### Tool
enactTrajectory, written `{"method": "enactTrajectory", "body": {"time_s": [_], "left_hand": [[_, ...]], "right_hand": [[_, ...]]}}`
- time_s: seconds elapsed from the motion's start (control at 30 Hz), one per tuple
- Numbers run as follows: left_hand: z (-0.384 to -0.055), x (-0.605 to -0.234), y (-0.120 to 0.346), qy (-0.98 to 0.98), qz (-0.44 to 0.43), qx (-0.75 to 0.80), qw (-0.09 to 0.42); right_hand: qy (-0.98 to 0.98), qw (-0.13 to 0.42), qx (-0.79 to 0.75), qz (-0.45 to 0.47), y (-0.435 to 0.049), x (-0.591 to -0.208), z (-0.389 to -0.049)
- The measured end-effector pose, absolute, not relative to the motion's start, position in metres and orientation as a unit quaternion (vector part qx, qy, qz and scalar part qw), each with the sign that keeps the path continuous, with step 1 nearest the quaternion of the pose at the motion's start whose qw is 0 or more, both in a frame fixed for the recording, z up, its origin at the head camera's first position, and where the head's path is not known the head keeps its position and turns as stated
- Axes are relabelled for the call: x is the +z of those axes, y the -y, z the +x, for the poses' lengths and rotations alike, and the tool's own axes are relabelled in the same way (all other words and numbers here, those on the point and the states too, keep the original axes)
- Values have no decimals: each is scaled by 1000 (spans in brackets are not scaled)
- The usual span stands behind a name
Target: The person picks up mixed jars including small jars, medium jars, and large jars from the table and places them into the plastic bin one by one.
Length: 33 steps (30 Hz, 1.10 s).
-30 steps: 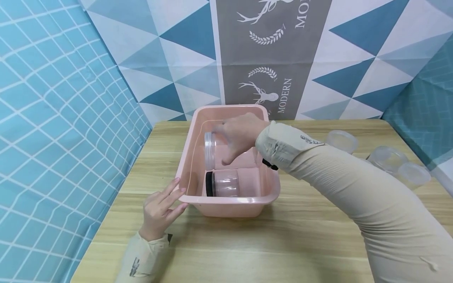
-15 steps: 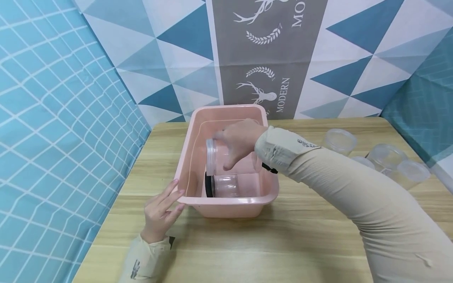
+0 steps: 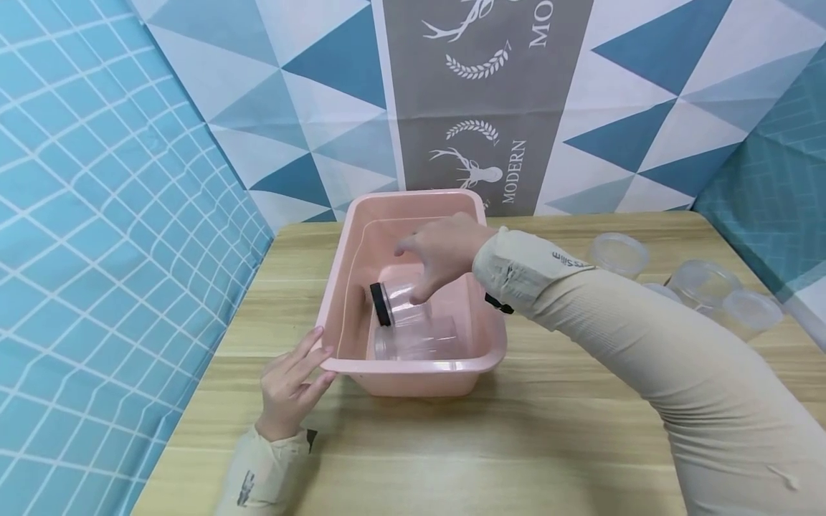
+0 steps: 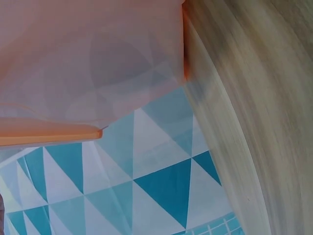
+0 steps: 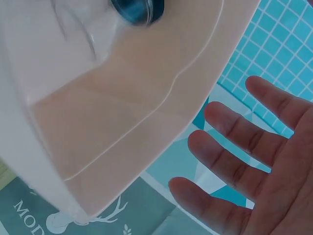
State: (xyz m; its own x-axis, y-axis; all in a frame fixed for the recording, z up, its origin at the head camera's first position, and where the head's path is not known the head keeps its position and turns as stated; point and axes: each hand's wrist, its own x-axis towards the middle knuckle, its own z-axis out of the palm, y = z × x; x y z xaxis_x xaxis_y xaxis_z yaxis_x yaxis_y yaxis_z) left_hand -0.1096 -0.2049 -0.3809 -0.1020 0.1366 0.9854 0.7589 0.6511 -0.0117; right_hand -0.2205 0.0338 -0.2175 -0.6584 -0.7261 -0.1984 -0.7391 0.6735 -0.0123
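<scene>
A pink plastic tub [image 3: 413,385] stands on the wooden table. Inside lies a clear jar with a black lid [image 3: 380,304], tilted against a second clear jar [image 3: 419,340] on its side near the front wall. Over the tub, my right hand [image 3: 445,247] has spread, relaxed fingers and holds nothing; its thumb overlaps the black-lidded jar in the head view. The right wrist view shows the fingers [image 5: 227,164] apart, with the dark lid [image 5: 139,9] at the top. My left hand [image 3: 290,390] rests nearly straight fingers on the tub's near left corner.
Several clear lidded containers [image 3: 703,283] stand on the table at the right, partly behind my right sleeve [image 3: 619,330]. A patterned backdrop [image 3: 348,79] rises behind the table, and a blue grid-patterned sheet [image 3: 110,215] hangs at the left.
My right hand has let go of the larger clear jar, which now lies by the tub's front wall. The black-lidded jar has shifted back and tilted. My left hand stays at the corner.
</scene>
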Motion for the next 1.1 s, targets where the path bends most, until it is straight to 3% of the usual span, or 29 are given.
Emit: {"method": "enactTrajectory", "body": {"time_s": [0.37,0.9,1.1], "left_hand": [[-111,-382,206,685,-327,-262,596],[-114,-376,203,661,-343,-246,620],[-114,-377,202,660,-342,-252,620]], "right_hand": [[-912,88,17,-400,-56,-224,-226],[-891,45,-108,-440,-128,-245,-226],[-909,91,-92,-396,-160,-249,-225]]}}
